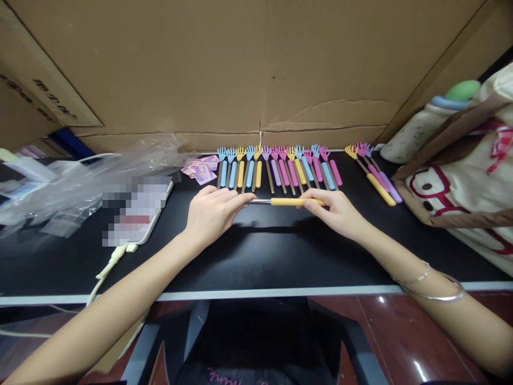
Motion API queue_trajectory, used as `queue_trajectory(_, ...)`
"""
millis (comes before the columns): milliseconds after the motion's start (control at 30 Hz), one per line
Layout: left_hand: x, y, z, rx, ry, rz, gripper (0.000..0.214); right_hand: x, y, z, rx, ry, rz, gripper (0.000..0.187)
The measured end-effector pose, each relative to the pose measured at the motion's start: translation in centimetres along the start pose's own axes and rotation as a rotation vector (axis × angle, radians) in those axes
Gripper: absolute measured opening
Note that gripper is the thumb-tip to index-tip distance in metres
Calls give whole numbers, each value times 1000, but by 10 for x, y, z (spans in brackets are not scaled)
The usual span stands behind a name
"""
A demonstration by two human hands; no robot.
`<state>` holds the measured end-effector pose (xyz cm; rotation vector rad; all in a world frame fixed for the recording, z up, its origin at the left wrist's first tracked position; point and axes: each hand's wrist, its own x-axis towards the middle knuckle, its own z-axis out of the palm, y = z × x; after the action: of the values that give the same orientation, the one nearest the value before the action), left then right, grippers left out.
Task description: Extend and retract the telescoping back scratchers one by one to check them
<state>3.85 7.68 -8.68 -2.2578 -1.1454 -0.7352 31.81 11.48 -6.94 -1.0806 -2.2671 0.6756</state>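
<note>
Held level above the black table is a back scratcher (286, 202) with a yellow handle and a metal shaft. My right hand (334, 211) pinches its yellow handle near the right end. My left hand (212, 211) is closed around the other end, and its fingers hide the head. Just behind, a row of back scratcher heads (276, 153) in blue, yellow, purple and pink lies with loose coloured handles (284, 174) and metal shafts. Off to the right, three back scratchers with yellow, pink and purple handles (379, 184) lie together, handles toward me.
Left of the row are small printed cards (203, 168), clear plastic bags (120, 166) and a phone (150, 208) with a cable plugged in. At the right stand a cream bag (473, 176) and a bottle (419, 128). A cardboard wall (200, 69) closes off the back.
</note>
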Motion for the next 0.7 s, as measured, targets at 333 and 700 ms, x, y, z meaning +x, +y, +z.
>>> queue_trajectory(333,0,2,-1,49,33,39,22,4,6,-3,93,-158,9,44)
queue_trajectory(700,0,-2,2,25,25,42,21,3,9,2,171,-195,48,49)
